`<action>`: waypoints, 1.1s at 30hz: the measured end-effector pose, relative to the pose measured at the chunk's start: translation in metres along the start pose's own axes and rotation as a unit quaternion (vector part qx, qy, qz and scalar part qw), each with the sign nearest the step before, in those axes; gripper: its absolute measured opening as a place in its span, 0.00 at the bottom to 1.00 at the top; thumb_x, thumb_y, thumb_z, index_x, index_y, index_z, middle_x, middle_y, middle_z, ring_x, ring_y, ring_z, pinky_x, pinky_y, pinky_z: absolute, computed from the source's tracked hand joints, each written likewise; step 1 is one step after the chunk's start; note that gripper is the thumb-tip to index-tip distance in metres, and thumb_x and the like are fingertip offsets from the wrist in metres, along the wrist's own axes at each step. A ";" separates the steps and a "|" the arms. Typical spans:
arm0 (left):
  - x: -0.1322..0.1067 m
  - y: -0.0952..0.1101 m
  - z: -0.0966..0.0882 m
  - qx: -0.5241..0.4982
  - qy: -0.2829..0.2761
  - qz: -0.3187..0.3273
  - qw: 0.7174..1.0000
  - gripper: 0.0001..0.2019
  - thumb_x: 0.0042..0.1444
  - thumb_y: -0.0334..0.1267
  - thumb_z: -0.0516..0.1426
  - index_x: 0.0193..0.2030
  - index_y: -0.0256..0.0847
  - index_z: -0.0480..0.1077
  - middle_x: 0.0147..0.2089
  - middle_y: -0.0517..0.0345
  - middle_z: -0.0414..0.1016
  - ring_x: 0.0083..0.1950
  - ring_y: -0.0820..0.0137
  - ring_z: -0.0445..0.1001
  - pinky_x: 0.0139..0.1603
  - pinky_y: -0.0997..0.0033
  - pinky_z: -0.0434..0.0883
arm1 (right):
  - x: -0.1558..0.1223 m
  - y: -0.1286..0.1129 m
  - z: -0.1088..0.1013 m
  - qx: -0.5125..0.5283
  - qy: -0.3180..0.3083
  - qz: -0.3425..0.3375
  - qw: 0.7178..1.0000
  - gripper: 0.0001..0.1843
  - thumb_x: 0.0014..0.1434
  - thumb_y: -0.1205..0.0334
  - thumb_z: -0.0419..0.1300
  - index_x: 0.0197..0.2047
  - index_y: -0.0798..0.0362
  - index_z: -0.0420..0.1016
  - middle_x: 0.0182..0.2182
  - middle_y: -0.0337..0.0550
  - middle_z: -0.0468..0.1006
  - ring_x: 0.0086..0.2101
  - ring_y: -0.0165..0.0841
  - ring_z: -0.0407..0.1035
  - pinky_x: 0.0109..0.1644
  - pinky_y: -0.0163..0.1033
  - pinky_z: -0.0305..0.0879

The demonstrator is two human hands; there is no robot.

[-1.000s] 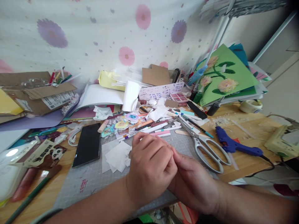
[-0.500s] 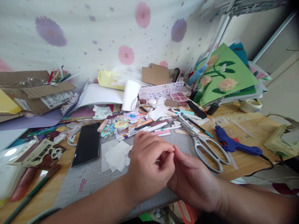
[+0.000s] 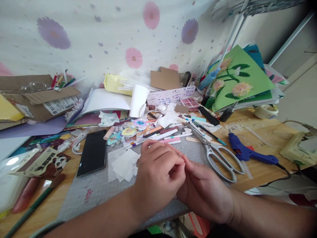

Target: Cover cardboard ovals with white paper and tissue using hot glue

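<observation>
My left hand [image 3: 159,173] and my right hand [image 3: 206,188] meet above the front edge of a grey cutting mat [image 3: 96,191]. The left fingers are curled, thumb and forefinger pinched together. Against that pinch press the right thumb and fingertips. Whatever lies between the fingertips is hidden or too small to make out. Thin white paper squares [image 3: 125,165] lie on the mat just left of my left hand. Beyond the hands is a pile of markers [image 3: 158,135]. Large grey-handled scissors [image 3: 218,155] rest open beside my right hand.
A black phone [image 3: 92,153] lies on the mat's left part. At the right are a blue glue gun [image 3: 250,152] with its cord and a tape roll [image 3: 266,112]. A panda-printed box [image 3: 47,163] and a brush [image 3: 34,206] sit at left, a cardboard box [image 3: 42,96] behind.
Both hands stay pressed together in almost the same place. The fingers have shifted only very slightly, and nothing else on the table has moved.
</observation>
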State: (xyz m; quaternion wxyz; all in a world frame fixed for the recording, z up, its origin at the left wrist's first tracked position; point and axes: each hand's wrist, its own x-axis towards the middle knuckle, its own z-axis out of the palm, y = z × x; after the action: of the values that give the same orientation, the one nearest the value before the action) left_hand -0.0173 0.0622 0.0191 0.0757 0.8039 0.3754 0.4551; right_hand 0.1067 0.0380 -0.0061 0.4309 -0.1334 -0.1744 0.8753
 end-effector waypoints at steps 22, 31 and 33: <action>0.003 -0.001 -0.002 -0.125 -0.024 -0.056 0.990 0.06 0.48 0.24 0.58 0.27 0.36 0.74 0.26 0.55 0.76 0.32 0.67 0.72 0.43 0.60 0.66 | -0.001 -0.005 -0.002 -0.029 -0.058 0.044 0.997 0.29 0.68 0.50 0.32 0.57 0.53 0.66 0.48 0.52 0.72 0.44 0.39 0.67 0.44 0.47 0.62; 0.001 0.001 -0.003 -0.047 -0.001 0.011 0.999 0.08 0.50 0.24 0.57 0.24 0.37 0.71 0.25 0.58 0.76 0.31 0.69 0.73 0.42 0.59 0.64 | -0.003 0.001 -0.001 -0.011 -0.046 -0.004 0.999 0.22 0.67 0.56 0.43 0.63 0.43 0.57 0.53 0.45 0.67 0.45 0.37 0.67 0.47 0.47 0.62; 0.000 0.001 -0.002 -0.035 -0.002 0.011 0.999 0.08 0.50 0.24 0.56 0.23 0.37 0.71 0.24 0.58 0.75 0.30 0.70 0.72 0.42 0.59 0.63 | -0.002 0.002 -0.002 -0.006 -0.047 -0.006 0.999 0.21 0.67 0.56 0.43 0.63 0.43 0.57 0.54 0.44 0.67 0.45 0.37 0.67 0.47 0.47 0.62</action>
State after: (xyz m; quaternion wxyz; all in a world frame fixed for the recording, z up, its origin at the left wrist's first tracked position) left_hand -0.0182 0.0608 0.0211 0.0994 0.8058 0.3503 0.4670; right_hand 0.1071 0.0351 -0.0085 0.4264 -0.0932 -0.2004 0.8771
